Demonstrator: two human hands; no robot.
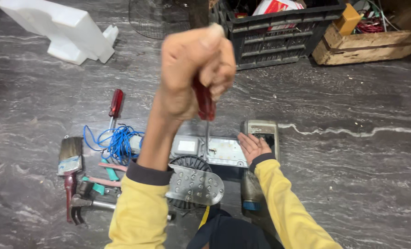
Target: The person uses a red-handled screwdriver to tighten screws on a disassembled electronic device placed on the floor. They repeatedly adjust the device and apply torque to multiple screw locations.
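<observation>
Yellow sleeves (138, 216) over grey marbled floor (353, 184), black crate (274, 34) beyond.

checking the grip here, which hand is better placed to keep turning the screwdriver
Left hand: it grips the red screwdriver upright, tip on the metal unit. The right hand rests flat on the unit, steadying it.

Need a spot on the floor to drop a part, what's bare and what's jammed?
Bare: floor right of the right hand, below the wooden crate; also the strip between the white foam block and the spare red screwdriver. Crowded: left of the metal unit, with blue wire, paintbrush, hammer. Left hand holds a screwdriver upright there.
</observation>
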